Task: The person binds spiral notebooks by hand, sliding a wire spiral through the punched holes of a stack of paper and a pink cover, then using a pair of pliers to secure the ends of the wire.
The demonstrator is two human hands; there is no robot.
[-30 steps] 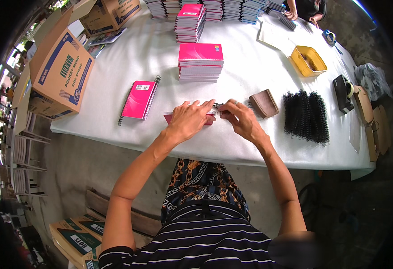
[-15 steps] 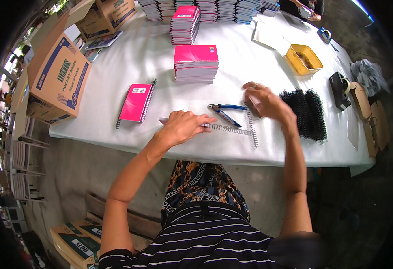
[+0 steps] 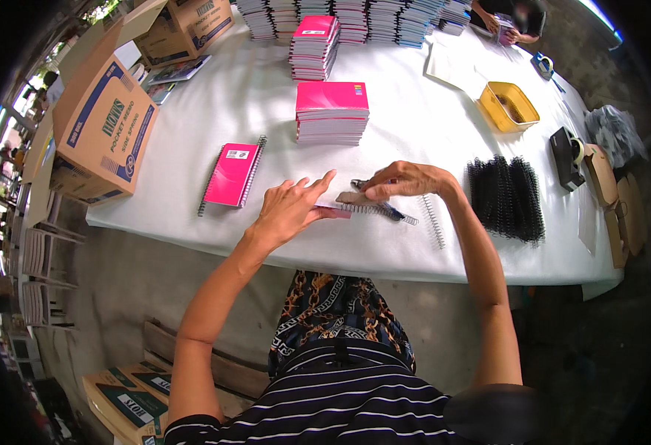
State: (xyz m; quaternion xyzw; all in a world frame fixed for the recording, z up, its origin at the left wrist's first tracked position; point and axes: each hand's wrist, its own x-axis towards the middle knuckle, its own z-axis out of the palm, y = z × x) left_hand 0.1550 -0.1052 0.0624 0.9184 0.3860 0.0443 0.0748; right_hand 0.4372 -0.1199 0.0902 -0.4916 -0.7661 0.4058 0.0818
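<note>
My left hand (image 3: 288,209) lies flat with spread fingers on a pink notebook (image 3: 334,213) near the table's front edge. My right hand (image 3: 405,180) pinches a brown card (image 3: 351,197) and holds it over that notebook. A metal spiral (image 3: 381,211) runs along the notebook's near side. Blue-handled pliers (image 3: 385,208) lie partly under my right hand. A loose spiral (image 3: 434,221) rests just right of it.
A bound pink notebook (image 3: 232,174) lies to the left, and a pink stack (image 3: 333,113) stands behind my hands. A pile of black coils (image 3: 505,198), a yellow tray (image 3: 508,106) and a tape dispenser (image 3: 566,154) are on the right. A cardboard box (image 3: 103,126) sits left. Another person's hands (image 3: 502,28) work at the far edge.
My right hand reached right to the brown card, picked it up and brought it back over the notebook. My left hand stayed on the notebook.
</note>
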